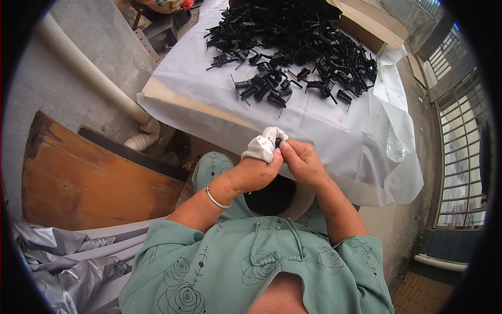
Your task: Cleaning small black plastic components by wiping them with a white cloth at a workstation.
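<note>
In front of my chest, both hands meet over a small black plastic part [278,142]. My left hand [259,158] wears a white cloth glove [260,148] over its fingers and is closed around the part. From the other side, my right hand [305,161] is bare and pinches the part between thumb and fingers. Most of the part is hidden by the fingers. Beyond my hands, a heap of similar black plastic parts [293,47] with thin prongs lies on the table [314,131], which has a whitish plastic cover. Below my hands, a bucket [305,200] with dark contents stands between my legs.
An open cardboard box [368,26] lies at the table's far right. To the left are a brown wooden board [94,178], a pale drainpipe [94,73] along the wall and crumpled silver sheeting [63,272]. A barred window [460,157] is at the right.
</note>
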The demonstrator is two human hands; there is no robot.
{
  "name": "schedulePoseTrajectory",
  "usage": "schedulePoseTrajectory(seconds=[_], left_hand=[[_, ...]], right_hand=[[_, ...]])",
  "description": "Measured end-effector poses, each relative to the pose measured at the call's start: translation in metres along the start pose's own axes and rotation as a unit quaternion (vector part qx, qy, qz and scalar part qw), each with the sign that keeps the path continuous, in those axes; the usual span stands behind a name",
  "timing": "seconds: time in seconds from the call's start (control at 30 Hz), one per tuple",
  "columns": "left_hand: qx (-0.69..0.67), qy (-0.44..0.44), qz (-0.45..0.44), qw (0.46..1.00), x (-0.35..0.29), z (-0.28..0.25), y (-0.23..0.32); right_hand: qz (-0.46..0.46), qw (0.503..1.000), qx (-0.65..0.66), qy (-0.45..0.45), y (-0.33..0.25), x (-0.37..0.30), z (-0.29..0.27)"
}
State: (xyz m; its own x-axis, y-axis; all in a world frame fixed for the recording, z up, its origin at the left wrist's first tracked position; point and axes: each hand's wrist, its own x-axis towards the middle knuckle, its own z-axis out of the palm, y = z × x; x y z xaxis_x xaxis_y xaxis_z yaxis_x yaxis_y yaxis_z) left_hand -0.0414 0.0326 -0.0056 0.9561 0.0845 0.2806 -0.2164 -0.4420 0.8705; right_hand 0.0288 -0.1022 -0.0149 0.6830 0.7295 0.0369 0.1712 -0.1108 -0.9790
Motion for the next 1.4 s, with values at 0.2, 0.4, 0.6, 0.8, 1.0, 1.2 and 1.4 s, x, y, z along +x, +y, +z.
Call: schedulePoseTrajectory(seconds=[0.2, 0.4, 0.6, 0.8, 1.0, 1.2, 1.4], left_hand=[[-0.133, -0.03, -0.012, 0.991, 0.006, -0.009, 0.011], [0.025, -0.009, 0.036, 0.999, 0.003, -0.007, 0.005], [0.105, -0.139, 0.031, 0.984, -0.007, -0.023, -0.009], [-0.094, -0.118, -0.115, 0.982, 0.004, -0.017, -0.014], [-0.24, -0.067, -0.194, 0.949, 0.001, -0.02, -0.022], [-0.449, -0.033, -0.213, 0.867, 0.02, -0.003, -0.023], [-0.608, -0.001, -0.178, 0.773, 0.029, 0.006, 0.001]], right_hand=[[-0.057, 0.995, 0.071, -0.037, -0.004, 0.003, -0.007], [-0.033, 0.998, -0.045, 0.004, -0.007, 0.006, -0.006], [0.016, 0.969, -0.208, -0.129, -0.015, 0.04, -0.048], [-0.042, 0.872, -0.465, 0.151, 0.016, 0.091, -0.029], [-0.013, 0.9, -0.418, 0.119, 0.006, 0.04, -0.055], [-0.102, 0.964, -0.162, 0.183, -0.008, 0.008, -0.048], [-0.057, 0.988, -0.136, 0.055, -0.016, -0.009, -0.033]])
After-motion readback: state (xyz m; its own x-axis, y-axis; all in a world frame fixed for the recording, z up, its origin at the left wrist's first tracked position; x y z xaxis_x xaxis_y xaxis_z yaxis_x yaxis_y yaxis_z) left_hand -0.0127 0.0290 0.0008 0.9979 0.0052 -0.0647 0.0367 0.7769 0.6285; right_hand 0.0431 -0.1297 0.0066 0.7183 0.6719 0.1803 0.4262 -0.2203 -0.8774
